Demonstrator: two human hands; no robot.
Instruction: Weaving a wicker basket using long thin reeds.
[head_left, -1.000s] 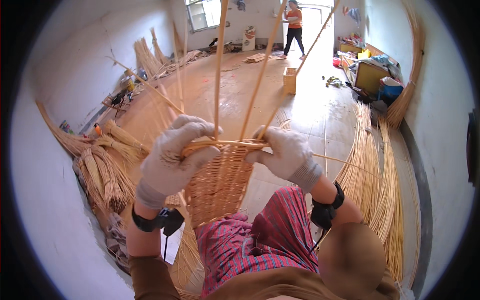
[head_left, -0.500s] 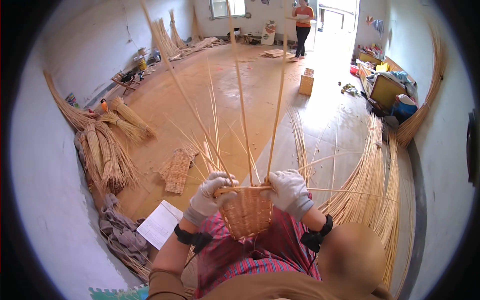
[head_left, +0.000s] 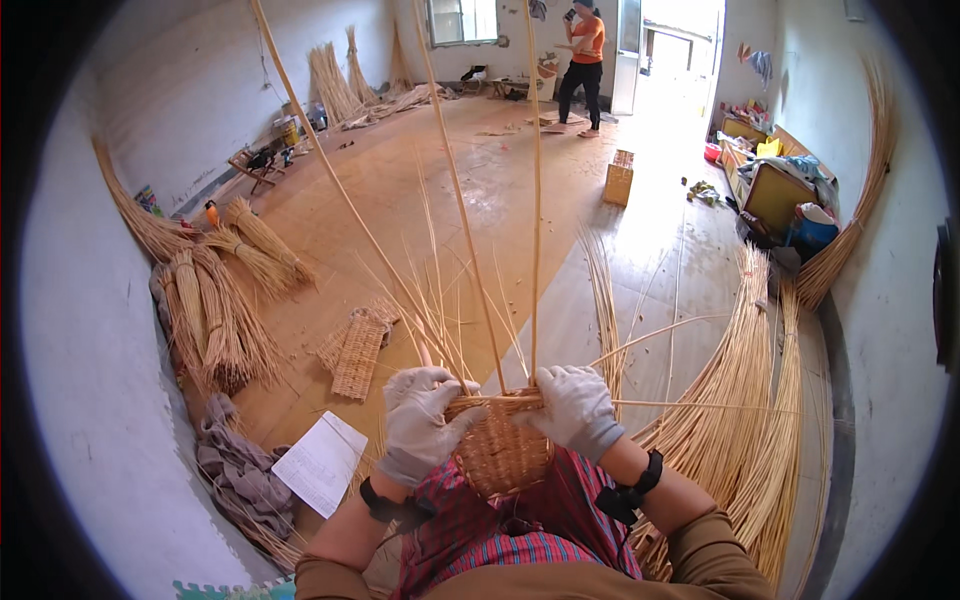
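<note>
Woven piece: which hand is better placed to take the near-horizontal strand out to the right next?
Right, probably. The right hand grips the woven piece at its right end, and the strand emerges beside that hand; the left hand grips the opposite end, farther away.

Not legible anywhere as words, numbers or signs; covered in faint rows of small marks on the white sheet (head_left: pixel 320 463) on the floor (head_left: pixel 400 200), too fine to make out; marked with a rounded darker shape on the pale board (head_left: pixel 547 72) by the far wall (head_left: pixel 514 25), too distant to tell as lettering or picture; brightly coloured on the small package (head_left: pixel 147 198) at far left, too blurred to read.
</note>
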